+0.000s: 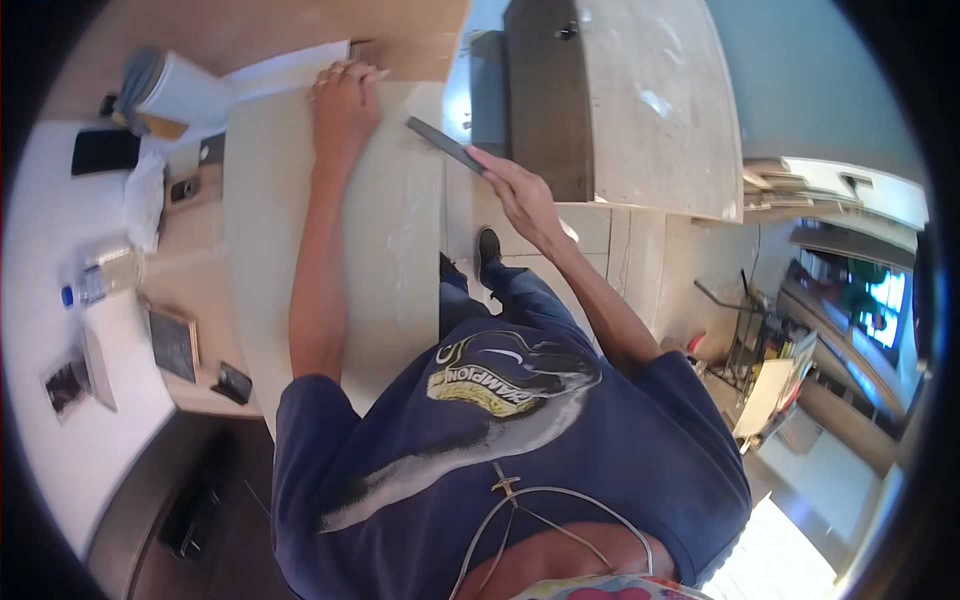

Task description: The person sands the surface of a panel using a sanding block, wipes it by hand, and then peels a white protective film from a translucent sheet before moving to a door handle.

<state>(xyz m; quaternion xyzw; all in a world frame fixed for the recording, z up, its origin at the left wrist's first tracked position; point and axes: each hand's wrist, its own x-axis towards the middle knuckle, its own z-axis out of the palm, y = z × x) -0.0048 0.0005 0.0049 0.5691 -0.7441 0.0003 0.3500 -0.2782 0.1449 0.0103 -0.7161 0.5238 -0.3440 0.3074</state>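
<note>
A long pale panel [400, 250] with a smooth, slightly glossy face lies under my left arm. My left hand [345, 105] is at its far end, with the fingers bent over the edge and the thumb out to the right. In my right hand [518, 200] is a flat, narrow, dark grey bar [440, 138] that looks like a file. The fingers are closed round its near end. Its far tip points up and left, close to the panel's right edge; whether it touches the panel I cannot tell.
A wooden cabinet [660, 100] stands ahead to the right. On the left are a white cylindrical container [180, 90], a clear bottle [92, 285] and a dark framed panel [173, 340]. Stacked boards and a cluttered rack [760, 340] stand at the right. My shoe [489, 245] is on the floor.
</note>
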